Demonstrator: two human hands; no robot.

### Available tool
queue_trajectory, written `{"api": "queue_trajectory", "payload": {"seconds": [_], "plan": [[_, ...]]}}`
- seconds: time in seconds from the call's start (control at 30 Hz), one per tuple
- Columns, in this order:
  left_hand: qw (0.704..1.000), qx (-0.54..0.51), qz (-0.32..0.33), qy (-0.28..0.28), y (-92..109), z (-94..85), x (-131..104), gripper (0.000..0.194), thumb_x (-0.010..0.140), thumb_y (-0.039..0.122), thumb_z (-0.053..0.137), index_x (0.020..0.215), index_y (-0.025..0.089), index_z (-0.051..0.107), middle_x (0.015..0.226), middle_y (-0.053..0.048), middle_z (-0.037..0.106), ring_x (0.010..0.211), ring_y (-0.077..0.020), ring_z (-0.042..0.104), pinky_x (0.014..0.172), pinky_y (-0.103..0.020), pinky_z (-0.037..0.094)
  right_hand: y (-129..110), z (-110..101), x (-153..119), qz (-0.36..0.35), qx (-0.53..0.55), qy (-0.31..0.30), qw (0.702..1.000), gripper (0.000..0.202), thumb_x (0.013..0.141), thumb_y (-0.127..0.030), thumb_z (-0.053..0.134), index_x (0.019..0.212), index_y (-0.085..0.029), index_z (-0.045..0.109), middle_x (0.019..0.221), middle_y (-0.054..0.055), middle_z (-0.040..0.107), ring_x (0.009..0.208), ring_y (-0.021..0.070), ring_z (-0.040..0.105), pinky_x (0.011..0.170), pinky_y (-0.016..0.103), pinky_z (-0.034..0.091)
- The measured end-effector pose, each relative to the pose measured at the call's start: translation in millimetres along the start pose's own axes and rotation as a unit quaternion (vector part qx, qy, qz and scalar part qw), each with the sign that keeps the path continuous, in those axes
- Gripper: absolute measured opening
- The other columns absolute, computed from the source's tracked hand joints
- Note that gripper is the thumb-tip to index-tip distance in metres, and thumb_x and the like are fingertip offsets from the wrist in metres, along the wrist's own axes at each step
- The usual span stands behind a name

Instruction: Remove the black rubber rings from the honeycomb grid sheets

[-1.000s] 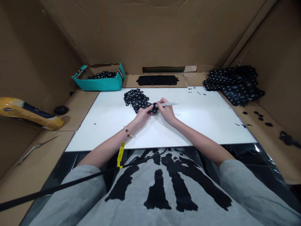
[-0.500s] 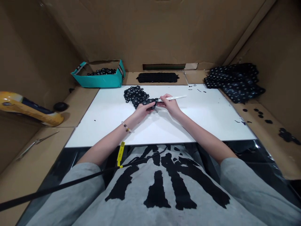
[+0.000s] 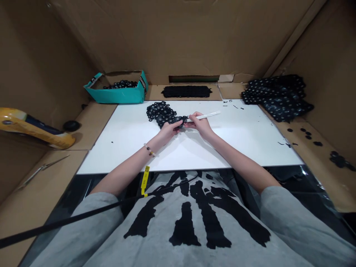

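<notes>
My left hand is closed on one end of a bunched black piece made of many small round discs with pale centres. The rest of that piece lies heaped on the white board, beyond the fingers. In my right hand is a slim white pen-shaped tool, pinched between thumb and fingers. Its front end points left and meets the piece's edge beside my left thumb. The tip itself is too small to make out.
A teal box with similar discs stands back left, and a black folded strip lies behind the board. Dotted black material is piled back right. Scissors and a yellow bottle-like object are at left.
Both hands stay almost in place. The white tool has shifted very slightly left and down at its tail, and the yellow-tagged cord has swung a little.
</notes>
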State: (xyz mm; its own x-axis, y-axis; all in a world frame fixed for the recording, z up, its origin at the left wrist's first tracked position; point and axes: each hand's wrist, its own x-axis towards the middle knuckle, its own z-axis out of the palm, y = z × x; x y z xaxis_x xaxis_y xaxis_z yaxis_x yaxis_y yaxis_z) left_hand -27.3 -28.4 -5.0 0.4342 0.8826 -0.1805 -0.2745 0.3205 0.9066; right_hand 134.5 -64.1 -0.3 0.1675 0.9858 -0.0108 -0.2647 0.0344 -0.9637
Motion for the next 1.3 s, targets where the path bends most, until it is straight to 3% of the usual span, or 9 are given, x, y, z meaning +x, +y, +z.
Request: {"api": "queue_trajectory", "payload": {"seconds": [0.23, 0.4, 0.63, 0.83, 1.07, 1.3], "plan": [[0.999, -0.037, -0.005, -0.005, -4, -3.1, 1, 0.017, 0.067, 0.022, 0.085, 0.074, 0.01, 0.075, 0.079, -0.009, 0.071, 0.07, -0.0139, 0.059, 0.058, -0.025, 0.043, 11, 3, -9, -0.16, -0.158, 0.003, 0.974, 0.031, 0.085, -0.05, 0.06, 0.073, -0.024, 0.048, 0.067, -0.004, 0.057, 0.069, 0.0158, 0.064, 0.067, 0.029, 0.052], [0.999, -0.028, -0.009, -0.019, -4, -2.1, -1, 0.014, 0.069, 0.021, 0.084, 0.072, 0.011, 0.074, 0.076, -0.008, 0.07, 0.068, -0.014, 0.058, 0.058, -0.026, 0.041, 10, 6, -10, -0.195, -0.238, 0.002, 0.952, 0.028, 0.09, -0.044, 0.054, 0.072, -0.024, 0.046, 0.066, -0.003, 0.055, 0.067, 0.0154, 0.057, 0.066, 0.029, 0.045], [0.999, -0.001, -0.013, -0.034, 2, -1.0, 0, 0.023, 0.07, 0.029, 0.084, 0.077, 0.011, 0.072, 0.071, -0.007, 0.066, 0.059, -0.0118, 0.053, 0.05, -0.026, 0.035, 7, 3, -7, -0.155, -0.146, 0.02, 0.977, 0.031, 0.085, -0.05, 0.061, 0.073, -0.024, 0.048, 0.066, -0.003, 0.058, 0.067, 0.017, 0.064, 0.066, 0.031, 0.051], [0.99, 0.132, -0.008, -0.041, 7, -15.8, 5, 0.034, 0.069, 0.035, 0.086, 0.062, 0.013, 0.062, 0.056, -0.005, 0.058, 0.046, -0.0095, 0.047, 0.044, -0.026, 0.026, 2, 0, 0, -0.065, -0.036, 0.06, 0.995, 0.029, 0.079, -0.043, 0.067, 0.073, -0.024, 0.047, 0.066, -0.005, 0.06, 0.066, 0.0159, 0.068, 0.069, 0.032, 0.059], [0.986, 0.161, 0.041, -0.007, 7, -19.2, 8, 0.039, 0.069, 0.039, 0.085, 0.056, 0.015, 0.058, 0.053, -0.002, 0.053, 0.045, -0.0085, 0.044, 0.045, -0.026, 0.029, -7, 3, -4, 0.031, 0.032, 0.023, 0.999, 0.03, 0.08, -0.039, 0.068, 0.073, -0.023, 0.042, 0.066, -0.004, 0.065, 0.064, 0.0156, 0.07, 0.067, 0.032, 0.062], [0.978, 0.199, 0.058, -0.033, 6, -18.6, 6, 0.037, 0.068, 0.046, 0.083, 0.061, 0.014, 0.067, 0.055, -0.004, 0.057, 0.043, -0.0083, 0.043, 0.041, -0.026, 0.025, 0, 9, -7, 0.016, 0.025, -0.006, 1.0, 0.035, 0.074, -0.04, 0.075, 0.071, -0.022, 0.045, 0.061, -0.006, 0.061, 0.057, 0.0127, 0.068, 0.064, 0.029, 0.061]]}}
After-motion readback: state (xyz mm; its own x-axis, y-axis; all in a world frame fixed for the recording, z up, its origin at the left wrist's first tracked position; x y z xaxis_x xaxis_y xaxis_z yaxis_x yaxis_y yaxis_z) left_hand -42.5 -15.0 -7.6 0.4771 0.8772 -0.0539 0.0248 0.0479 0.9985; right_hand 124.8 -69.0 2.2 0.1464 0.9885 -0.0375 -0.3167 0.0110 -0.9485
